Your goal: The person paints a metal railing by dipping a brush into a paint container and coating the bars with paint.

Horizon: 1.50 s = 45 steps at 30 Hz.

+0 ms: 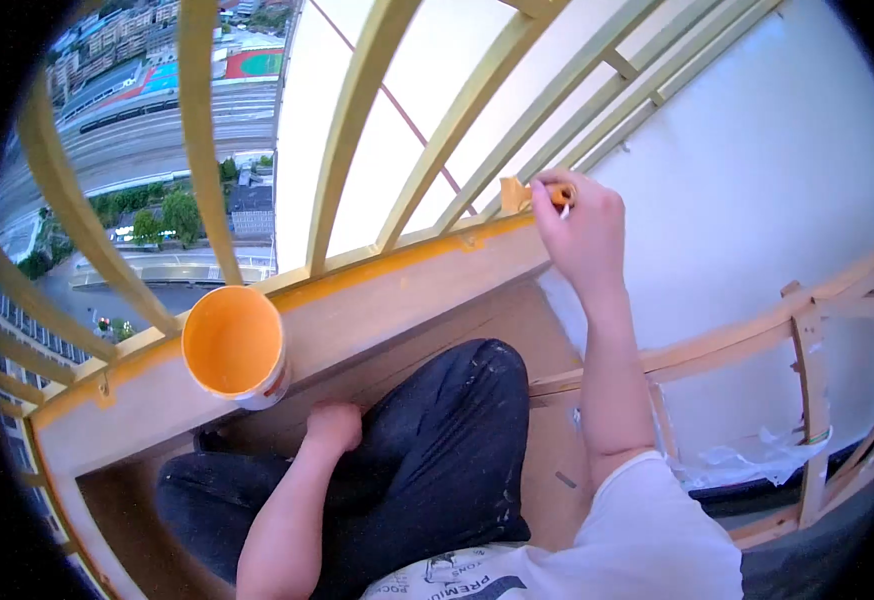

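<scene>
My right hand [582, 225] is closed round the handle of a paintbrush [554, 193]. The brush's orange-coated head meets the foot of the yellowish railing [447, 130], where its bars join the ledge. A band of orange paint [357, 275] runs along the ledge's outer edge. An open white bucket [235, 343] with orange paint inside stands on the ledge to the left. My left hand [335, 427] is curled near my knee, below and right of the bucket; whether it holds anything is hidden.
The pale ledge [427, 285] crosses in front of my folded legs. At the right, a wooden frame [807, 340] with torn plastic sheeting [757, 455] stands by a white wall [737, 200]. Beyond the bars, far below, lie roads, trees and buildings.
</scene>
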{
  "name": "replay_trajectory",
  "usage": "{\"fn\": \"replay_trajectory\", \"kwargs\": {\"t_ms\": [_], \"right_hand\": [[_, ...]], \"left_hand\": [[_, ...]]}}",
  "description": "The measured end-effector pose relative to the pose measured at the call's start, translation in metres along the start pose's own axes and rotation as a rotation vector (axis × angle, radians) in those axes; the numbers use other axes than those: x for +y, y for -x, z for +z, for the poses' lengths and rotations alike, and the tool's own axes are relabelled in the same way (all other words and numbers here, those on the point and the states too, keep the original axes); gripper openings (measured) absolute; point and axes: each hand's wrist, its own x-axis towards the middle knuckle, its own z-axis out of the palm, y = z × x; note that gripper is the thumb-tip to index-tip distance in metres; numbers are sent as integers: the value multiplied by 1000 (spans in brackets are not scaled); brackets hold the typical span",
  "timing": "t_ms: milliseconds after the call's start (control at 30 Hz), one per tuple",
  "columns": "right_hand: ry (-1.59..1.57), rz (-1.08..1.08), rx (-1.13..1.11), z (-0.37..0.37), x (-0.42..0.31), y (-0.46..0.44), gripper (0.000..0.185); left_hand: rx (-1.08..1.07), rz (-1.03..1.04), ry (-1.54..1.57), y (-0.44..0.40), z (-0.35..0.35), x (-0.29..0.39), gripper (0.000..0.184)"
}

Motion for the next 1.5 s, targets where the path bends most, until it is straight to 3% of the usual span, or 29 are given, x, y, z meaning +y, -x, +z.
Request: {"fn": "replay_trajectory", "kwargs": {"t_ms": [133, 233, 267, 333, 367, 433, 500, 567, 633, 667, 733, 867, 967, 1033, 1100, 1200, 1300, 1367, 1500], "right_hand": [[-302, 119, -70, 28, 39, -23, 13], [185, -233, -89, 52, 51, -47, 17], [183, -230, -95, 45, 45, -52, 17], [473, -364, 98, 14, 20, -72, 11], [468, -370, 89, 6, 14, -77, 11], [635, -637, 213, -5, 4, -81, 13], [609, -592, -7, 27, 8, -49, 13], [518, -762, -298, 72, 28, -12, 16], [118, -399, -541, 108, 31, 8, 10], [118, -399, -545, 110, 39, 2, 10], [300, -368, -200, 89, 47, -34, 14], [676, -575, 243, -11, -2, -90, 14], [783, -511, 104, -2, -4, -83, 14], [597, -609, -145, 55, 26, -50, 13], [240, -332, -490, 98, 19, -16, 15], [247, -204, -330, 84, 40, -41, 17], [656, -486, 196, -19, 9, -106, 15], [767, -587, 395, -68, -9, -133, 10], [806, -486, 151, -14, 12, -105, 10]], "left_hand": [[53, 15, -24, -4, 4, -1, 25], [40, 4, -20, -5, 7, -3, 24], [31, -22, -6, -6, 10, -4, 24], [32, -12, 30, -4, 9, -4, 24], [38, -4, 57, -3, 9, -4, 24], [24, -27, 48, -6, 13, -5, 24], [23, -46, 29, -5, 6, -5, 24], [-17, -38, 12, 2, -7, 1, 23], [13, -22, -2, 1, -6, -1, 23], [21, -3, -15, 1, -1, -1, 22], [26, -6, 5, -1, 7, -3, 22], [32, -1, 6, 1, -2, 0, 21], [74, 10, 13, 0, 0, -1, 22], [71, -21, 16, 3, 2, 0, 23], [68, -55, 15, 2, -3, 0, 24], [-3, -7, 1, 2, -5, 1, 25], [31, -29, 83, -5, 12, -4, 24], [34, -16, 50, -6, 11, -4, 24], [13, 2, 3, 5, -8, 1, 24]]}}
